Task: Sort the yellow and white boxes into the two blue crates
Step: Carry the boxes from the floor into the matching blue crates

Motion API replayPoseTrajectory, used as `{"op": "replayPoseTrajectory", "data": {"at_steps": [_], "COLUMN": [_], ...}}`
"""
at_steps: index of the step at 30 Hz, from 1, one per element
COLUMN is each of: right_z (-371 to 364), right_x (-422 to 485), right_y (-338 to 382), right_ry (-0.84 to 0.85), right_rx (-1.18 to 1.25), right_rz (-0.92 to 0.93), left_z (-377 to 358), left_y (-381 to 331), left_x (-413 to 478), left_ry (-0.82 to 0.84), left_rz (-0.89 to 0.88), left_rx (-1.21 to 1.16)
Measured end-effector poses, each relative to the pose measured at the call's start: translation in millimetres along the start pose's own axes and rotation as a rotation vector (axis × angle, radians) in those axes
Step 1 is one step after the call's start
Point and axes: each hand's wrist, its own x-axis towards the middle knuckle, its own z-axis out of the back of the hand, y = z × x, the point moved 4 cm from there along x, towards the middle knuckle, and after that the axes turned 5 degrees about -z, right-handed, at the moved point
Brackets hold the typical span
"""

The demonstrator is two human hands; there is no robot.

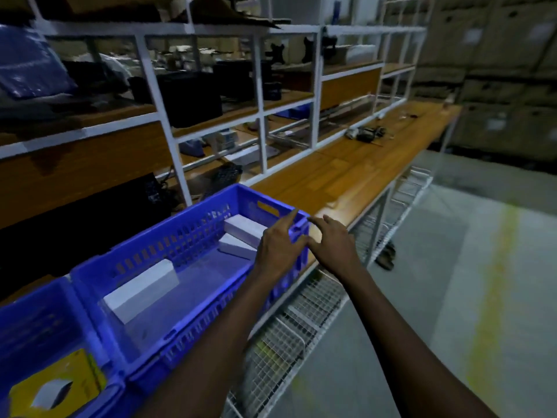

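Observation:
A blue crate (pixel 193 233) stands on the wooden bench and holds three white boxes: one long box (pixel 141 289) at its left, two more (pixel 245 229) stacked at its far right corner. A second blue crate (pixel 36 315) at the lower left holds a yellow box (pixel 75 375) with a white cut-out. My left hand (pixel 280 245) hovers over the first crate's right end with fingers spread, holding nothing. My right hand (pixel 333 244) is just beside that crate's right corner, fingers apart, empty.
The wooden bench (pixel 346 173) stretches away to the right with small tools (pixel 366 134) far along it. White metal shelving (pixel 168 116) with dark items rises behind. Wire baskets (pixel 289 327) hang under the bench. Cardboard boxes (pixel 497 70) line the far wall.

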Motion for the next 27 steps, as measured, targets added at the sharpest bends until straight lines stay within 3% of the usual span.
{"op": "replayPoseTrajectory", "data": {"at_steps": [13, 27], "right_z": [55, 151], "right_x": [-240, -418], "right_y": [-153, -339], "right_ry": [-0.031, -0.154], "right_rx": [-0.085, 0.081], "right_rz": [-0.564, -0.846], "left_z": [-154, -322], "left_y": [-83, -263], "left_x": [-155, -261], "left_ry": [0.455, 0.743], "left_rz": [-0.208, -0.385], "left_rx": [-0.103, -0.073]}}
